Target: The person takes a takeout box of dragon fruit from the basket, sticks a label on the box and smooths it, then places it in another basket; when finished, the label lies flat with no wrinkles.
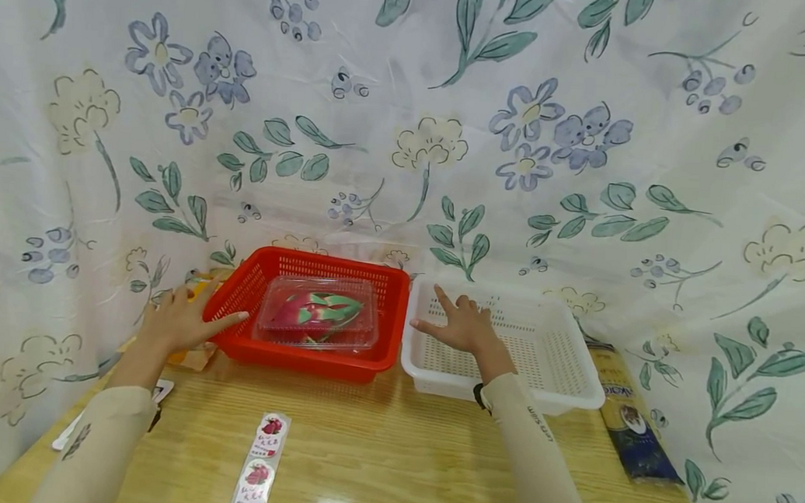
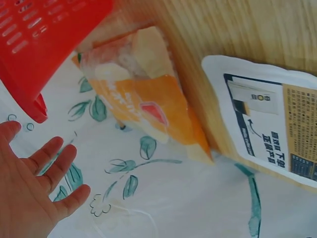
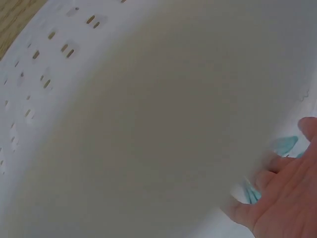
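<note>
Two slotted baskets side by side on wood.
Red basket left, holding clear-boxed dragon fruit; white basket right, touching, upright.

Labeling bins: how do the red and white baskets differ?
The red basket holds a clear clamshell box of dragon fruit; the white basket holds nothing. The left hand is at the red one's side; the right hand hovers inside the white one. Both are perforated, rectangular, side by side.

We've got a strip of dragon fruit stickers lying on the wooden table, a dark blue packet at the right edge, an orange bag and a white printed pouch, floral cloth behind.
</note>
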`<state>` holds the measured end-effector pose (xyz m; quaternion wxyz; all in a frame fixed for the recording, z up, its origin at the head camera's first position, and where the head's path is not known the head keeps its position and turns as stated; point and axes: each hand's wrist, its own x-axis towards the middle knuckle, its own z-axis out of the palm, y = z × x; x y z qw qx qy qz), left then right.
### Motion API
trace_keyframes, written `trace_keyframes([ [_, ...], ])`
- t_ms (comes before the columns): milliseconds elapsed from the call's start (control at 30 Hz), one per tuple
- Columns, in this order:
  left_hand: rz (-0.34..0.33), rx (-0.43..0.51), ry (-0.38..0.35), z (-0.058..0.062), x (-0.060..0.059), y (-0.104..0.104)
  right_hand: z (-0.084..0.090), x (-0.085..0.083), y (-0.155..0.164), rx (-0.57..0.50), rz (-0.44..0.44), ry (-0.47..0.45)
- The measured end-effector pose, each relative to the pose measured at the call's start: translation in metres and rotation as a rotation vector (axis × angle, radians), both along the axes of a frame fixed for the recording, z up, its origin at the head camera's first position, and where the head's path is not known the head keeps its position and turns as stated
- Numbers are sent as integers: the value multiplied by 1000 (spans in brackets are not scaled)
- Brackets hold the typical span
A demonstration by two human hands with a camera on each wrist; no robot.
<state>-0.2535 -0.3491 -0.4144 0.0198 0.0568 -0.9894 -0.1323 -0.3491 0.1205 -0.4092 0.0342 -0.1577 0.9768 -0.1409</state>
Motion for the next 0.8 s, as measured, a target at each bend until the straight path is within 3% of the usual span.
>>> trace_keyframes([
  [800,5,6,-53,-13,8,-15,1,1,-27,2,41,3],
])
